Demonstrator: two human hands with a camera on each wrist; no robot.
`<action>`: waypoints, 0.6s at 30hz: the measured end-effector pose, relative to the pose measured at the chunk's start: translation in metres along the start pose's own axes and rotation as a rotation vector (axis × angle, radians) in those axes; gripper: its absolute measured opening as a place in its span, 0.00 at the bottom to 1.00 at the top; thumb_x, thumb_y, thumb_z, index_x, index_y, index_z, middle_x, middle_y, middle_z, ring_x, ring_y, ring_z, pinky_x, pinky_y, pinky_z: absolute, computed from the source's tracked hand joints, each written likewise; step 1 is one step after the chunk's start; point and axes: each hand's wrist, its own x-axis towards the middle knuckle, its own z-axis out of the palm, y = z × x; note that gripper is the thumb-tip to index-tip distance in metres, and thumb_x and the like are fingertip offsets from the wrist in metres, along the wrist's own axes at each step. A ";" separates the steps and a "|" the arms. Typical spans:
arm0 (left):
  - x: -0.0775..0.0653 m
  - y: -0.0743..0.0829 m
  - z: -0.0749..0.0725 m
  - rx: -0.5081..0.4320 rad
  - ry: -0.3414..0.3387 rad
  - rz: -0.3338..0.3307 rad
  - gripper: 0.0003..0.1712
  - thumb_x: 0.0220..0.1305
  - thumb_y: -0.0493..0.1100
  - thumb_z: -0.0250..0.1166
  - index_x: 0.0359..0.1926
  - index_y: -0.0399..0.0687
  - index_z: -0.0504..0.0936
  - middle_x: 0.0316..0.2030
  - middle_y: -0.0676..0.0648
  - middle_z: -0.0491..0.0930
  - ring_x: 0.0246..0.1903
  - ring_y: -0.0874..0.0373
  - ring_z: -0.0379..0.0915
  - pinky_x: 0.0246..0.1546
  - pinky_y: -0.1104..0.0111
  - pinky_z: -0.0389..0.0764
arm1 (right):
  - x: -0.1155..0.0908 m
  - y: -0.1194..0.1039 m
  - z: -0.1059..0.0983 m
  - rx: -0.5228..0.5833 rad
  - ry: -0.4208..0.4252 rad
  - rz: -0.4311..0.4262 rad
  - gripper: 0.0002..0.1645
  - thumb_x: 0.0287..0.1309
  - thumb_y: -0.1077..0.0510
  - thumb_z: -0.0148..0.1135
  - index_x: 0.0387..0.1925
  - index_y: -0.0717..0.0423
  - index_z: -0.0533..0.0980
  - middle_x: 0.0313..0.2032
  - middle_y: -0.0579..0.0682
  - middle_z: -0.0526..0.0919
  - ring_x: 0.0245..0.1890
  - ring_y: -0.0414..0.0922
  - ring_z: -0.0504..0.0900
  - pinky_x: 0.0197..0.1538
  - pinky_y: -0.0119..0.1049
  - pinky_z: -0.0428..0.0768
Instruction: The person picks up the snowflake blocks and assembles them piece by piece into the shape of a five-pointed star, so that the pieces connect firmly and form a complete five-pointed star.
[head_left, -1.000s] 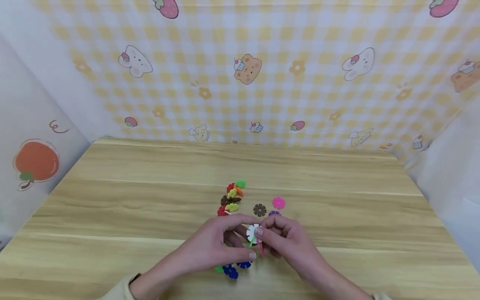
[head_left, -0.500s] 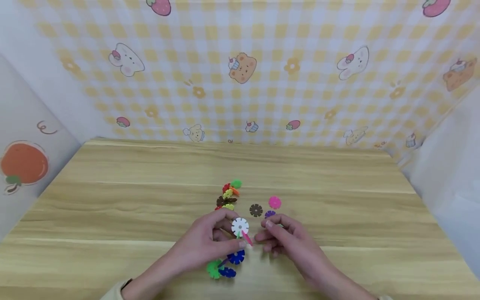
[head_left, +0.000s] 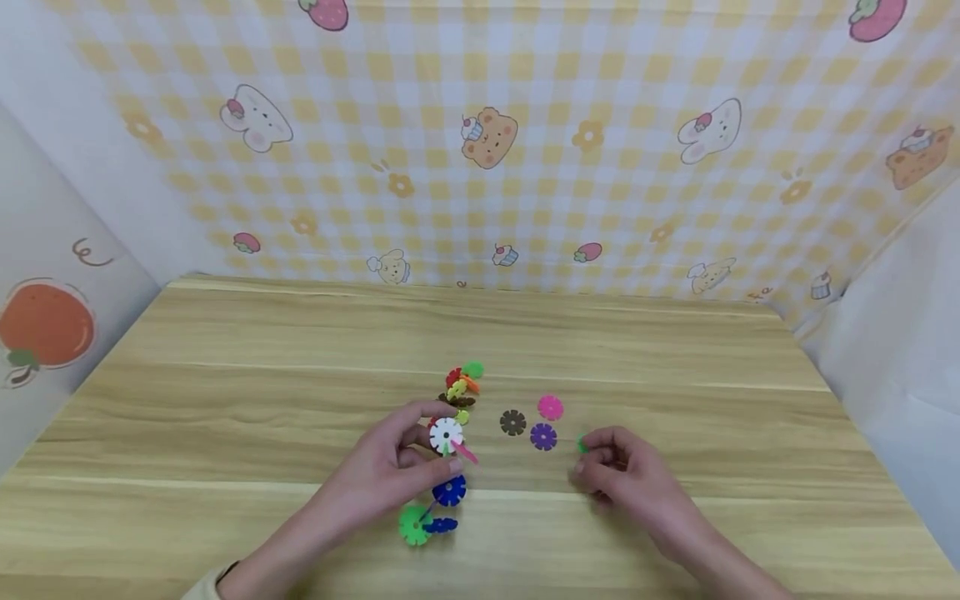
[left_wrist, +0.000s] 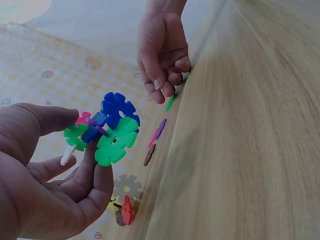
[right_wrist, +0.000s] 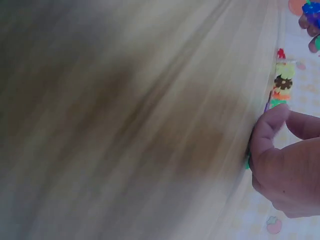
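My left hand (head_left: 390, 458) holds a joined cluster of notched plastic snowflake discs. A white disc (head_left: 446, 435) shows at its fingertips, with blue discs (left_wrist: 118, 111), a large green disc (left_wrist: 116, 141) and a pink disc (head_left: 465, 451) joined on. Off to the right, my right hand (head_left: 633, 475) is low at the table with relaxed, bent fingers. A single green disc (left_wrist: 171, 102) lies at its fingertips, mostly covered by them in the head view; no pinch on it shows.
Between the hands lie a brown disc (head_left: 513, 422), a pink disc (head_left: 551, 407) and a purple disc (head_left: 543, 437). Behind the left hand stands another joined group with red, yellow and orange discs (head_left: 457, 388). A patterned cloth wall (head_left: 480, 192) closes the table's far side.
The right hand has let go of the cluster and moved right, down to the green disc. My left hand has carried the cluster leftward. The purple disc is now uncovered.
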 end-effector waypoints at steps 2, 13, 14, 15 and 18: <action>0.000 -0.001 0.000 0.000 -0.003 0.005 0.33 0.65 0.48 0.72 0.67 0.47 0.73 0.46 0.42 0.81 0.34 0.52 0.83 0.33 0.67 0.81 | 0.001 0.000 -0.003 -0.062 0.056 -0.019 0.25 0.59 0.64 0.69 0.56 0.68 0.72 0.41 0.53 0.77 0.36 0.44 0.77 0.33 0.34 0.82; 0.001 0.000 -0.003 -0.111 -0.059 -0.035 0.35 0.66 0.46 0.70 0.69 0.41 0.69 0.44 0.41 0.82 0.40 0.51 0.82 0.42 0.63 0.85 | 0.008 0.003 -0.023 -0.484 0.175 -0.150 0.40 0.51 0.58 0.77 0.64 0.65 0.72 0.51 0.55 0.80 0.43 0.46 0.77 0.43 0.34 0.78; 0.001 0.000 -0.003 -0.130 -0.065 -0.043 0.35 0.67 0.46 0.70 0.70 0.41 0.69 0.45 0.41 0.82 0.41 0.51 0.82 0.44 0.62 0.85 | 0.010 0.004 -0.023 -0.501 0.175 -0.156 0.40 0.51 0.57 0.77 0.64 0.65 0.73 0.51 0.55 0.81 0.43 0.46 0.77 0.45 0.35 0.78; 0.001 0.000 -0.004 -0.140 -0.068 -0.049 0.35 0.67 0.47 0.70 0.70 0.41 0.69 0.45 0.41 0.82 0.42 0.51 0.82 0.45 0.61 0.85 | 0.010 0.004 -0.023 -0.519 0.176 -0.161 0.39 0.51 0.57 0.77 0.63 0.64 0.74 0.51 0.55 0.81 0.44 0.46 0.78 0.46 0.36 0.79; 0.001 -0.001 -0.005 -0.161 -0.074 -0.064 0.35 0.67 0.46 0.70 0.70 0.41 0.68 0.46 0.40 0.82 0.42 0.51 0.82 0.46 0.61 0.84 | 0.011 0.006 -0.022 -0.548 0.193 -0.176 0.32 0.51 0.57 0.77 0.58 0.61 0.80 0.50 0.54 0.82 0.44 0.46 0.79 0.47 0.37 0.79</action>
